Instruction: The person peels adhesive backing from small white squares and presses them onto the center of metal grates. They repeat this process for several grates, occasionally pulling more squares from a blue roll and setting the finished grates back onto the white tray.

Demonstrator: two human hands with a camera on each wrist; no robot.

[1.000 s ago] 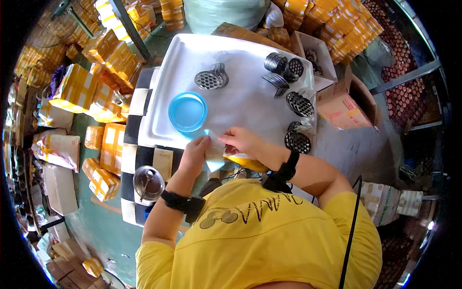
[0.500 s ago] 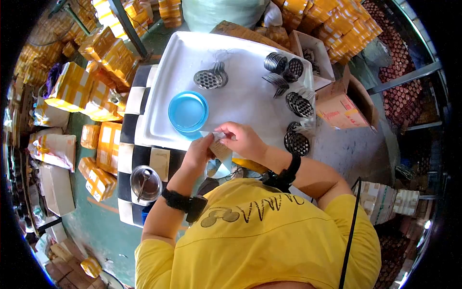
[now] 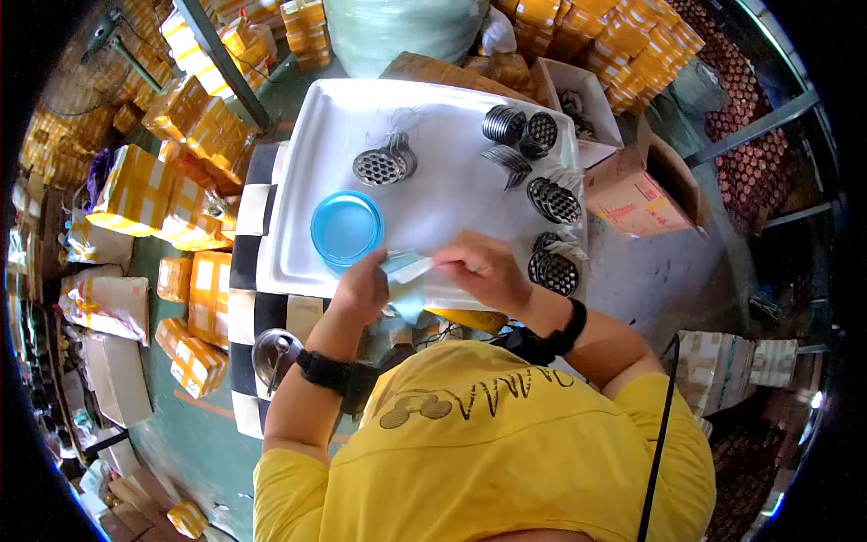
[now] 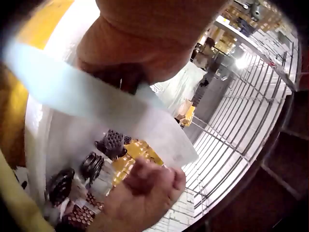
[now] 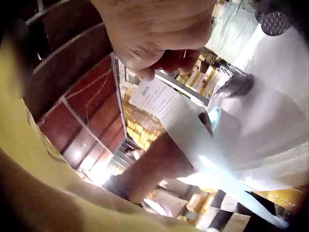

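A pale strip of printed labels [image 3: 411,271] spans both hands above the near edge of the white tray [image 3: 298,172]. My left hand [image 3: 361,287] grips it, and a loose pale blue length hangs below. My right hand [image 3: 488,275] pinches the strip's end at its fingertips. In the right wrist view, small black print shows on the label [image 5: 159,99] just under the right fingers. Just beyond the left hand sits a round blue plastic tub [image 3: 348,226]. Blur hides whether the label has lifted off its backing.
Round black perforated metal discs stand in stacks along the tray's right side [image 3: 553,200], and one bunch [image 3: 384,164] lies behind the tub. A metal bowl with a spoon [image 3: 275,357] is left on the checkered cloth. An open carton [image 3: 646,194] stands right; taped parcels [image 3: 135,190] crowd the left.
My right hand has drawn away to the right from the left hand, and the strip now stretches between them. The head view has tilted, so the tray sits lower.
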